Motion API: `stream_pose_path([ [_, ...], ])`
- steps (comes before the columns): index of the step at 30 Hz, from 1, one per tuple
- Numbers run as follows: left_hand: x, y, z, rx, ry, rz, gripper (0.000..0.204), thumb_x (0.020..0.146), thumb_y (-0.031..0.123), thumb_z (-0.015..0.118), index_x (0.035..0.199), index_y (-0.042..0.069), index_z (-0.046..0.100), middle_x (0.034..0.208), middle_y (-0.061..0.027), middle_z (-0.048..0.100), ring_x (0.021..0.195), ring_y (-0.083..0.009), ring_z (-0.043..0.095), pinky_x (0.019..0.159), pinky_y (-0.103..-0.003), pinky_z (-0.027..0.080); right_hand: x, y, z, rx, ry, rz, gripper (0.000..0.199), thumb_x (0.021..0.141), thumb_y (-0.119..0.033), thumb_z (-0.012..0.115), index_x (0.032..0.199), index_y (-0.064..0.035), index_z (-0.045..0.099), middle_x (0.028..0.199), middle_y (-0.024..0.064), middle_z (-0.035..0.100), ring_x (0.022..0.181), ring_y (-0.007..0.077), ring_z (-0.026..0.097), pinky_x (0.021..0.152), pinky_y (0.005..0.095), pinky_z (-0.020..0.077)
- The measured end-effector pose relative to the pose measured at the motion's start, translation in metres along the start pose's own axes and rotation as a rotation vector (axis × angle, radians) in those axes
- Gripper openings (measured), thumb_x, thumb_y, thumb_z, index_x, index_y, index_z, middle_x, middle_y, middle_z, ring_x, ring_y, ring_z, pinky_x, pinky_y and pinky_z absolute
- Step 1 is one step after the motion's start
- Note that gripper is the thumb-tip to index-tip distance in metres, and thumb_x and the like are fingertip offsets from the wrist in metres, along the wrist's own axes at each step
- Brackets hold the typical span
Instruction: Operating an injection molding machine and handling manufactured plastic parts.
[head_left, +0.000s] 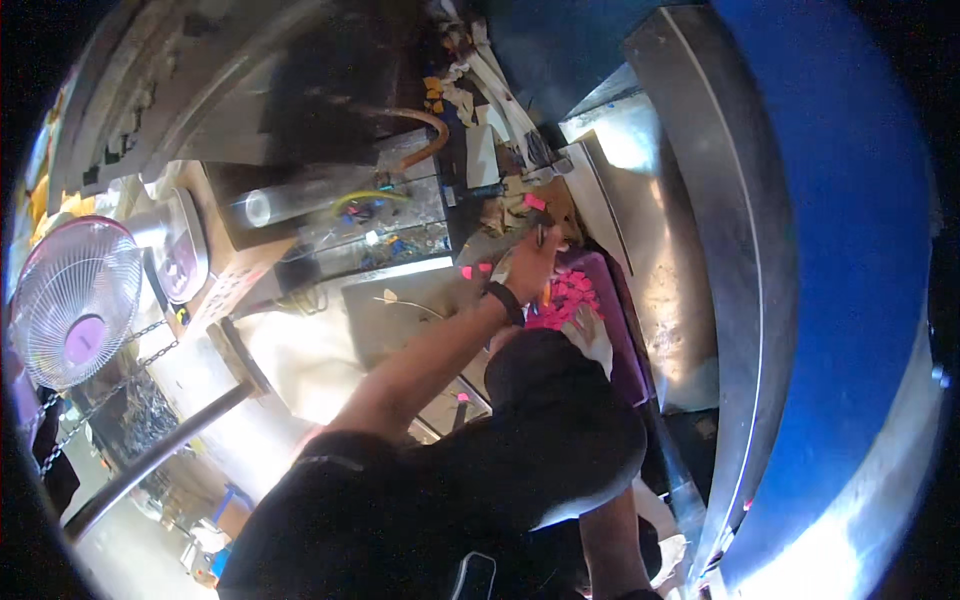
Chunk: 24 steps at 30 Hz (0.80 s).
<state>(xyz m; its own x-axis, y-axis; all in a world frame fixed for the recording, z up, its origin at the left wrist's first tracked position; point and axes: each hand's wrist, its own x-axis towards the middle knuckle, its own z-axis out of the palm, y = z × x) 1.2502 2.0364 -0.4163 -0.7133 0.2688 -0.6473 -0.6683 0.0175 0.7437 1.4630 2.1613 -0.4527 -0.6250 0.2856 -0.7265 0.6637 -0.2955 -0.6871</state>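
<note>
A purple tray (622, 335) full of small bright pink pieces (570, 290) lies in front of me. My left hand (533, 262), with a black band (507, 300) on its wrist, is just past the tray's far left side. Its fingers bend down toward the littered floor; what they hold, if anything, I cannot make out. Beyond them lies a loose pink piece (535, 202). My right hand (592, 335), pale as if gloved, rests with fingers spread over the pink pieces in the tray. A dark rounded shape (560, 400), perhaps my knee, hides part of that arm.
Metal panels (670, 290) and a large blue surface (840, 250) rise on the right. To the left stand a fan (80, 300), a cardboard box (235, 265) and a metal pipe (160, 460). Scraps (490, 80) litter the far floor. A curved hose (430, 140) hangs above a cluttered shelf.
</note>
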Motion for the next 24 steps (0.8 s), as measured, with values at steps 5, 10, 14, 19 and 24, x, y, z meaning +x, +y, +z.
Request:
stream_pose_path([
  [5,-0.035,0.004,0.008,-0.06,-0.221,-0.065,0.048,0.102,0.046,0.053,0.103,0.0,0.064,0.09,-0.0101,0.069,0.073,-0.0175,0.066,0.066,-0.034,0.055,0.006,-0.087,0.041,-0.581,-0.307,0.064,0.069,0.092,-0.033,0.073,0.143,0.0005,0.043,0.15,0.0194,0.044,0.143,0.026,0.039,0.109,0.0389,0.0422],
  [10,-0.03,0.005,0.002,-0.052,-0.32,-0.033,0.064,0.101,0.057,0.046,0.112,-0.003,0.065,0.101,-0.0109,0.071,0.092,-0.0211,0.068,0.083,-0.035,0.054,-0.036,-0.122,0.065,-0.455,-0.291,-0.016,0.065,0.093,-0.032,0.071,0.142,0.0001,0.044,0.147,0.0188,0.046,0.14,0.026,0.041,0.108,0.0388,0.0424],
  [14,-0.05,0.013,0.006,0.235,-0.422,-0.066,0.062,0.1,0.057,0.05,0.104,-0.003,0.064,0.095,-0.0118,0.07,0.089,-0.0209,0.069,0.082,-0.035,0.057,-0.06,-0.117,0.058,-0.353,-0.269,-0.036,0.061,0.094,-0.031,0.069,0.141,-0.0002,0.046,0.145,0.0182,0.049,0.138,0.0261,0.043,0.107,0.0387,0.0426],
  [19,-0.049,0.018,-0.009,0.519,-0.543,0.053,0.069,0.1,0.064,0.039,0.104,0.0,0.065,0.093,-0.0134,0.071,0.088,-0.0255,0.069,0.08,-0.037,0.055,-0.074,-0.113,0.064,-0.22,-0.285,-0.066,0.057,0.095,-0.031,0.066,0.139,-0.0007,0.047,0.141,0.0174,0.051,0.135,0.0261,0.045,0.106,0.0385,0.0429],
  [24,-0.053,0.02,-0.016,0.624,-0.532,0.082,0.079,0.094,0.074,0.037,0.107,0.003,0.07,0.096,-0.016,0.073,0.092,-0.0318,0.069,0.082,-0.04,0.052,-0.089,-0.106,0.081,-0.075,-0.329,-0.088,0.052,0.096,-0.03,0.064,0.138,-0.0011,0.049,0.138,0.0166,0.054,0.133,0.0262,0.047,0.105,0.0383,0.0432],
])
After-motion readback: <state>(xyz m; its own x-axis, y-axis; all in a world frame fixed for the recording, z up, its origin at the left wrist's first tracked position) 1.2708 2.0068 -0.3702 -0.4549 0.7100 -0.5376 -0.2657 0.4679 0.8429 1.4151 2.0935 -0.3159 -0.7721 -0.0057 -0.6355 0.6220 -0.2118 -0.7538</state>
